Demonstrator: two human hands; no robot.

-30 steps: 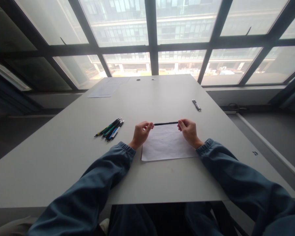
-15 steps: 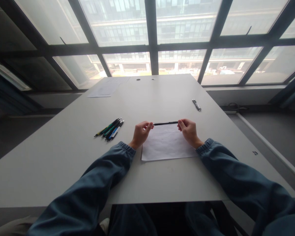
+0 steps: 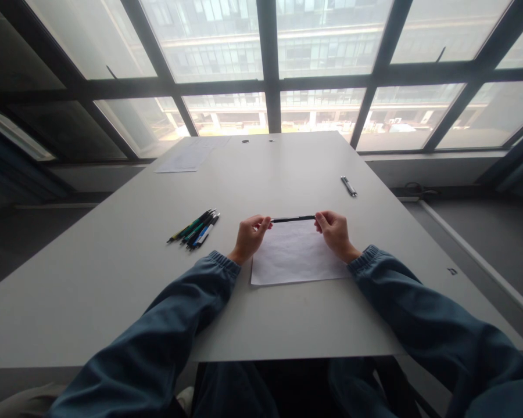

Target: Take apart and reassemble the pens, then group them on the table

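Between my two hands a dark pen (image 3: pixel 293 219) lies level, held by both ends over the far edge of a sheet of white paper (image 3: pixel 300 255). My left hand (image 3: pixel 250 235) pinches the pen's left end with thumb and forefinger. At the other end my right hand (image 3: pixel 333 232) grips it the same way. The fingertips hide both tips of the pen. Left of my left hand, a bundle of several pens (image 3: pixel 196 229) in green, black, blue and white rests on the table.
The white table (image 3: pixel 113 290) reaches to the windows. Beyond my right hand lie silver-grey pens (image 3: pixel 348 186). Papers (image 3: pixel 185 158) lie at the far left, and a small dark item (image 3: pixel 452 271) is near the right edge.
The pen looks slightly turned about its length, its surface detail differing a little. Both hands stay in almost the same place.
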